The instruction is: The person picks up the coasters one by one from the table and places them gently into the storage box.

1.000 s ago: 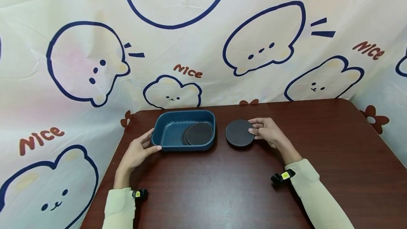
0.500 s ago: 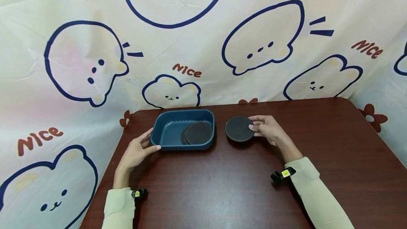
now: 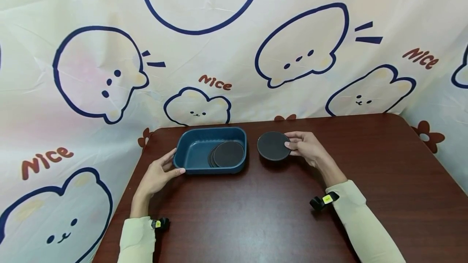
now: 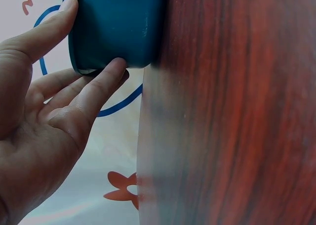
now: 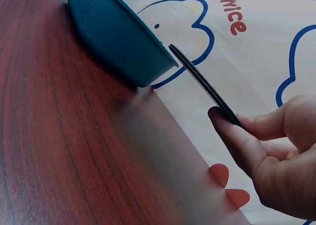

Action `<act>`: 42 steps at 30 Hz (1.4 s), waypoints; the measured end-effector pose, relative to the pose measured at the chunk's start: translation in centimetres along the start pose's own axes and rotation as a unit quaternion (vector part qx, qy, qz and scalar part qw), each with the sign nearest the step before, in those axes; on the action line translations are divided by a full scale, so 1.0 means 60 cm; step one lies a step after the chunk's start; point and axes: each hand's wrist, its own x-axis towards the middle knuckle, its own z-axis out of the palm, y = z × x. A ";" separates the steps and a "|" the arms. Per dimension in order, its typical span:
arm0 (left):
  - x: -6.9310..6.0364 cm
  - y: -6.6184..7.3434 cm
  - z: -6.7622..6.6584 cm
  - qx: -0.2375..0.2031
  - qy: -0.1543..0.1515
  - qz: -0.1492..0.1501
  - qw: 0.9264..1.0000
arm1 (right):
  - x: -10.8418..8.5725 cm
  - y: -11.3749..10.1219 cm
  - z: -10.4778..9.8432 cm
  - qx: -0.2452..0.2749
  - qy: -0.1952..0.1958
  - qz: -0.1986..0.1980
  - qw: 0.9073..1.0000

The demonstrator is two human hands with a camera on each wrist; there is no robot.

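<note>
A blue rectangular basin (image 3: pixel 195 151) stands near the table's back edge in the head view. Inside, toward its right end, several round black coasters (image 3: pixel 229 154) lie overlapping. My left hand (image 3: pixel 155 175) holds the basin's left end, thumb on the near corner and fingers along the side; the left wrist view shows the fingertips against the basin's wall (image 4: pixel 118 27). To the right of the basin, my right hand (image 3: pixel 308 149) pinches another round black coaster (image 3: pixel 272 146) by its right edge. It hangs above the table, tilted and seen edge-on in the right wrist view (image 5: pixel 205 86).
The brown wooden table (image 3: pixel 248 214) reaches from the basin toward the person. A printed cloth (image 3: pixel 241 52) with cartoon bears hangs directly behind the table's back edge and along its left side.
My right hand has raised the coaster slightly and brought it a little to the left, toward the basin. The left hand and the basin stay in place.
</note>
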 end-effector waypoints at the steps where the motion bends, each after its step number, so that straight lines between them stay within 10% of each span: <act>1: 0.000 0.000 0.000 0.000 0.000 0.000 1.000 | 0.000 -0.001 0.001 0.004 0.002 0.002 1.000; 42: 0.002 -0.005 0.001 -0.004 -0.002 -0.005 1.000 | 0.012 -0.039 0.053 0.035 -0.003 -0.021 0.999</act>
